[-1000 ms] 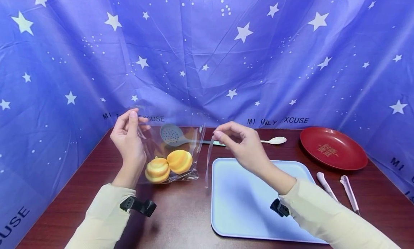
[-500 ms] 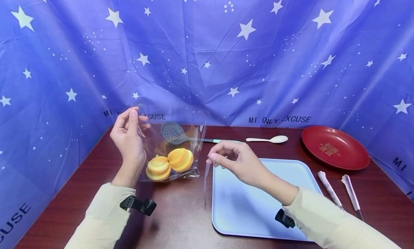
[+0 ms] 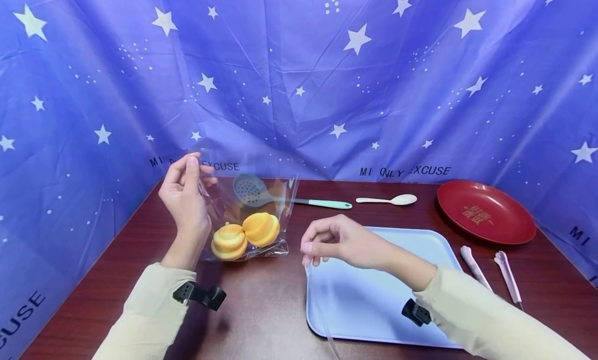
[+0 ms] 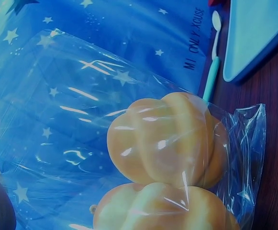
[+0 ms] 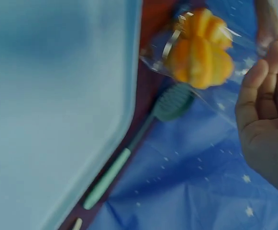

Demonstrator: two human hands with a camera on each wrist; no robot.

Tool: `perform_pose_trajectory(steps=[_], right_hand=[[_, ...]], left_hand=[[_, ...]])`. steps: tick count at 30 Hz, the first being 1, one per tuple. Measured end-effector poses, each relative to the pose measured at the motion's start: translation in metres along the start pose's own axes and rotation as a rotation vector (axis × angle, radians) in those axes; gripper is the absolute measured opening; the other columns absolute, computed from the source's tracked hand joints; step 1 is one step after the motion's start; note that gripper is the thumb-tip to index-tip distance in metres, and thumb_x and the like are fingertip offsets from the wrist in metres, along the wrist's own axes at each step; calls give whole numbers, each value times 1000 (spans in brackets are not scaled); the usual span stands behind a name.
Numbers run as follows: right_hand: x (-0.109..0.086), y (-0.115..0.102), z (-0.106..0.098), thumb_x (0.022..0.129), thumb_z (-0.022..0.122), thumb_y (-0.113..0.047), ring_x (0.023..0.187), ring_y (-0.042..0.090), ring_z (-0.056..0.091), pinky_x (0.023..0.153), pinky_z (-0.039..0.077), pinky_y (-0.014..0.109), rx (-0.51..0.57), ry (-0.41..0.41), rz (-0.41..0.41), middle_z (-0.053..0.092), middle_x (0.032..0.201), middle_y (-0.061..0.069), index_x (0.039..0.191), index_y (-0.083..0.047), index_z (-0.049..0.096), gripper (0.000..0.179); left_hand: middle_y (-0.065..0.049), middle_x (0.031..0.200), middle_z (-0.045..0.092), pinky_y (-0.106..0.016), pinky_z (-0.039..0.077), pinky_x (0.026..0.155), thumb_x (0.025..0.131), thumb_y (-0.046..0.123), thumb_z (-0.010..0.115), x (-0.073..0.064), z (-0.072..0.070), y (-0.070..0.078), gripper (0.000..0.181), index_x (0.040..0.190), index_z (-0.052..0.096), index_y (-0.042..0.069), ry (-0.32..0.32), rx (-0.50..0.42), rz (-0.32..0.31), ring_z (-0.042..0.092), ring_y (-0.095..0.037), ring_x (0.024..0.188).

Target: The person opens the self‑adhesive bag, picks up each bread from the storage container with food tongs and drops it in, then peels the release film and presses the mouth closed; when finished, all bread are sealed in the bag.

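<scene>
My left hand point(image 3: 187, 188) pinches the upper edge of a clear plastic bag point(image 3: 285, 209) between thumb and fingers. Two golden bread buns point(image 3: 261, 230) lie side by side in the bottom of the bag; the left wrist view shows the buns point(image 4: 162, 139) close up through the film. My right hand point(image 3: 341, 240) is raised over the left edge of the pale blue tray point(image 3: 388, 308), its thumb and fingertips pinching a thin clear plastic strip point(image 3: 327, 318) that hangs toward the table's front. In the right wrist view the right hand point(image 5: 268, 105) shows at the right edge.
Behind the bag lies a slotted spoon point(image 3: 329, 204) with a mint handle, then a white spoon point(image 3: 397, 200). At the far right stands a red plate point(image 3: 509, 220). Two pink-handled utensils point(image 3: 509, 279) lie right of the tray. A starry blue curtain point(image 3: 299, 126) encloses the table.
My right hand has moved down and away from the bag, taking the clear strip with it over the tray's left edge. The left hand and bag stay almost in place.
</scene>
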State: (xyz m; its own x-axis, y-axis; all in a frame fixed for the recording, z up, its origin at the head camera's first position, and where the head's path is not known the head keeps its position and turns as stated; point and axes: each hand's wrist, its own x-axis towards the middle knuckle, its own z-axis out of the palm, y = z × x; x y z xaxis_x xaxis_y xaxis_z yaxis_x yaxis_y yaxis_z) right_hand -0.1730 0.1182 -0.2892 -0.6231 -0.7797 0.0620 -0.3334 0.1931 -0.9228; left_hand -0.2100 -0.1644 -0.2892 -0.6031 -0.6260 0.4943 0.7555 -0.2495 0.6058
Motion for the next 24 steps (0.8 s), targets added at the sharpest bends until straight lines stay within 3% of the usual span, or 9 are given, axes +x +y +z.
perform_pose_trajectory(steps=[7, 10, 14, 18, 24], right_hand=[[24, 24, 21, 98, 66, -9, 72, 17, 70, 71, 59, 42, -119, -8, 78, 74, 79, 2, 96, 1, 70, 11], [32, 30, 25, 97, 67, -6, 69, 13, 68, 69, 59, 35, -220, -11, 90, 74, 76, 1, 92, 0, 71, 9], [38, 35, 24, 96, 69, -7, 65, 6, 61, 61, 49, 22, -394, -21, 104, 71, 73, -3, 87, -7, 73, 10], [42, 37, 21, 95, 72, -9, 62, 1, 52, 60, 44, 21, -528, 2, 101, 67, 70, -6, 83, -11, 74, 11], [45, 41, 18, 93, 74, -9, 60, 0, 50, 59, 45, 20, -618, 30, 128, 66, 68, -7, 80, -11, 74, 12]], left_hand=[[-10, 71, 70, -24, 56, 55, 99, 2, 65, 0, -1, 0, 12, 99, 72, -7, -4, -11, 6, 67, -14, 61], [-9, 71, 71, -24, 56, 55, 99, 2, 63, 1, -2, 0, 13, 100, 72, -7, -9, 3, 16, 67, -14, 61], [-10, 72, 71, -24, 56, 55, 99, 2, 63, 1, -2, 0, 12, 100, 72, -7, -8, -9, 4, 67, -15, 61], [-10, 73, 71, -24, 56, 55, 99, 2, 64, 0, -2, 1, 11, 99, 72, -5, -8, -10, -5, 67, -15, 61], [-11, 73, 71, -25, 56, 55, 99, 1, 64, 0, -2, 2, 11, 98, 72, -5, -9, -28, -19, 67, -15, 61]])
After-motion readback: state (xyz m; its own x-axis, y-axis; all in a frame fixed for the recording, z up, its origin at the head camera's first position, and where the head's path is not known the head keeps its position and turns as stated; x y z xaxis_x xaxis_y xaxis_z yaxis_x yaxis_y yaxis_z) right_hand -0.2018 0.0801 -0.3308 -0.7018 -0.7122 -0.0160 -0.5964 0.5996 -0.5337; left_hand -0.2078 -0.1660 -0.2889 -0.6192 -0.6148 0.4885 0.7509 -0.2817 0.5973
